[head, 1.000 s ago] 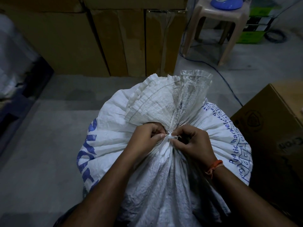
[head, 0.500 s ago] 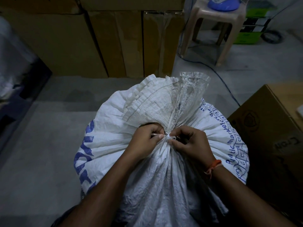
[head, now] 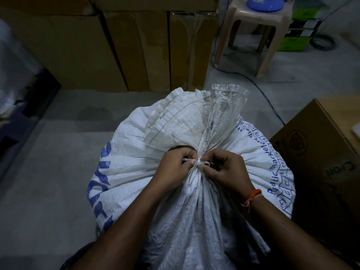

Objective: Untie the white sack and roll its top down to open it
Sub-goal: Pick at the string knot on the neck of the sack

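Observation:
A full white woven sack (head: 134, 162) with blue print stands on the floor in front of me. Its neck is gathered and bound by a white tie (head: 199, 162), and the top fans out above the knot. My left hand (head: 175, 166) pinches a strand of the tie on the knot's left side. My right hand (head: 226, 172), with an orange thread on its wrist, pinches the knot from the right. The fingertips of both hands nearly meet at the knot.
Tall cardboard boxes (head: 116, 49) stand behind the sack. Another cardboard box (head: 321, 152) sits close on the right. A plastic stool (head: 255, 26) with a blue object on top stands at the back right, and a blue cable (head: 268, 98) runs across the concrete floor.
Both hands have stayed at the knot with small finger shifts. The view has drifted slightly, and the tie remains bound.

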The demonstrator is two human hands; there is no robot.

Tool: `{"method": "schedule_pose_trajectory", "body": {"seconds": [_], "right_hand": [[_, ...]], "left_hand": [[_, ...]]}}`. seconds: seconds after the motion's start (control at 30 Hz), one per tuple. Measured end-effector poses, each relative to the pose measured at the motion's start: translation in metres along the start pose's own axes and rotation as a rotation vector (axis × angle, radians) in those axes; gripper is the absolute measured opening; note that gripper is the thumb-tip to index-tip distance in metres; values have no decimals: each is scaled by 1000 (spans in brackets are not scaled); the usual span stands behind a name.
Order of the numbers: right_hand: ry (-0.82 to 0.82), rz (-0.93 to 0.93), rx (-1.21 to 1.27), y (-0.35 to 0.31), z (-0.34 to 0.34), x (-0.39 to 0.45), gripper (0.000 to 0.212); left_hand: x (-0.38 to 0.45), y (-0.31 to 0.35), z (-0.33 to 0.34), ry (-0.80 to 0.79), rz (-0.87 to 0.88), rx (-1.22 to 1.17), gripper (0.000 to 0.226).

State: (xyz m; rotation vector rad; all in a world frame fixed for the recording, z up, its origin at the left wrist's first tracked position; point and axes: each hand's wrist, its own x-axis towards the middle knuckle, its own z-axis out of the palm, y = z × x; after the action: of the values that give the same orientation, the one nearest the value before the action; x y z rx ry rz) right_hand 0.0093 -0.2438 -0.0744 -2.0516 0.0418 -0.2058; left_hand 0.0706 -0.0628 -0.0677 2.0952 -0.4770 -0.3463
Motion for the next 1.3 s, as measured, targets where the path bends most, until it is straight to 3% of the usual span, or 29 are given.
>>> {"method": "schedule_pose_trajectory", "body": {"seconds": [0.47, 1.3], "right_hand": [[14, 13, -30, -2, 1, 2, 16], [21, 34, 10, -1, 2, 2, 12]], "left_hand": [[0, -8, -12, 5, -25, 23, 3], [2, -8, -1, -1, -14, 10, 9]]}}
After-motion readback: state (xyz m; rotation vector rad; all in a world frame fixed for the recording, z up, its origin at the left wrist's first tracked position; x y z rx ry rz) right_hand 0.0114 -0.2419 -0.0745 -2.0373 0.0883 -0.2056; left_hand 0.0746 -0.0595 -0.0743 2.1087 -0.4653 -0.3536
